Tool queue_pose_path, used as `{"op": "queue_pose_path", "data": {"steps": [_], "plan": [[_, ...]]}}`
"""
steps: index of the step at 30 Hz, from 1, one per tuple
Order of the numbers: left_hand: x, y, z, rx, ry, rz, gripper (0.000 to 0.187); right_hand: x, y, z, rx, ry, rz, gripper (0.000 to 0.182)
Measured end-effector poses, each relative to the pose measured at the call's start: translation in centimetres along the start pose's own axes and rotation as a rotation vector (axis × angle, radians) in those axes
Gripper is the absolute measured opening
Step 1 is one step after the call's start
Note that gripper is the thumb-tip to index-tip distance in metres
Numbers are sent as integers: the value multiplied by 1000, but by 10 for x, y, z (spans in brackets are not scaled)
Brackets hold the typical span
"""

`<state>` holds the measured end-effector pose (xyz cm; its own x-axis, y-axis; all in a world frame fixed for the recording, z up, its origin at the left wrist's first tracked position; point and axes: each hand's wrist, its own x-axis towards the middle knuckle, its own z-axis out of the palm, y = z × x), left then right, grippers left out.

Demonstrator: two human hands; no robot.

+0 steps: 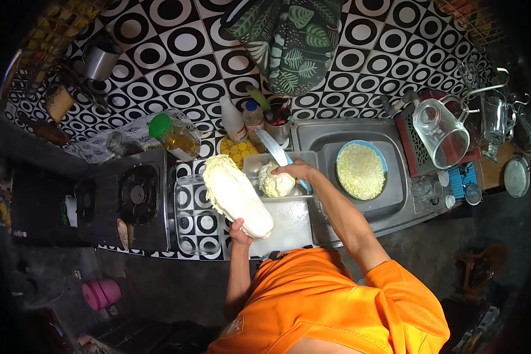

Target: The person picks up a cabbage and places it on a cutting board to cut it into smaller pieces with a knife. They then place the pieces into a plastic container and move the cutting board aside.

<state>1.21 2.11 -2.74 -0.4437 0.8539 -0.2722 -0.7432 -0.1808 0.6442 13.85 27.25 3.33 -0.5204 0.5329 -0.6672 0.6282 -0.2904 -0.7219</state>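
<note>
My left hand (239,232) grips the lower end of a long napa cabbage (237,197), held slanted above the counter with its leafy end pointing away from me. In my right hand (301,170) is a knife (272,147) with a blue handle, its blade pointing up and left. The fingers of that hand also reach onto a cauliflower (277,183), which sits in a clear rectangular container (254,163). Nearest me, a white cutting board (290,226) lies partly under the cabbage. To its left is a transparent rectangular dish (186,235).
A blue-rimmed bowl of chopped pale vegetable (361,171) stands in the metal sink (399,206). Behind the container are a white bottle (232,120) and a metal cup (278,131). A green-lidded jar (176,138) stands near the stove (138,194). Glass pitchers (441,134) are at right.
</note>
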Motion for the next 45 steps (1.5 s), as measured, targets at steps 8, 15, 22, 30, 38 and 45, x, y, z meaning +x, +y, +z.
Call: {"op": "queue_pose_path", "data": {"steps": [8,15,22,30,38,45], "plan": [[-3,-8,3,61,87,-41,78,23,5,2,166,-207,3,51],[0,-4,11,56,101,-15,80,9,-9,-7,196,-349,31,44],[4,6,11,67,73,36,81,-44,-13,-29,143,-126,-39,50],[42,33,49,256,16,262,80,-119,50,-38,307,36,-149,73],[105,14,105,909,-10,607,121,-213,116,-8,680,229,-309,61],[110,-14,128,1393,-228,497,127,-231,174,4,917,391,-352,74]]}}
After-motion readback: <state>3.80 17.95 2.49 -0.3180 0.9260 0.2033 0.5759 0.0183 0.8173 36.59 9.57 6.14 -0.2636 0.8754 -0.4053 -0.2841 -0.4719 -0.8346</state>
